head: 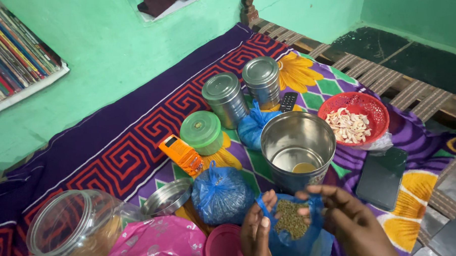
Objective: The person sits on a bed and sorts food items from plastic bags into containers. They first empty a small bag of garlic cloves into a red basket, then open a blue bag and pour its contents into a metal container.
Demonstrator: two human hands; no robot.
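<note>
**Opening a blue bag of small greenish seeds beside an open steel canister**

Both hands hold one small blue plastic bag point(292, 237) at the lower edge of the view, above a patterned bedspread point(137, 126). The left hand point(256, 232) has its fingers clamped on the near-left rim of the bag; the right hand point(350, 217) has its fingers pinched on the far-right rim, so the mouth is spread and the greenish seeds point(291, 219) show inside. Just behind stands an open steel canister point(298, 148), nearly empty, with a yellowish patch on its bottom. By this view the bag is open and full, and nothing has been poured.

Around it: a knotted blue bag point(221, 195) just left, a loose steel lid point(166, 197), a clear jar on its side point(72, 227), a pink bag point(156, 244), a green-lidded tub point(203, 131), an orange packet point(181, 155), two closed steel tins point(226, 99), and a red basket of pale pieces point(354, 118). A dark phone point(381, 177) lies near the right hand. The path between bag and canister appears unobstructed.
</note>
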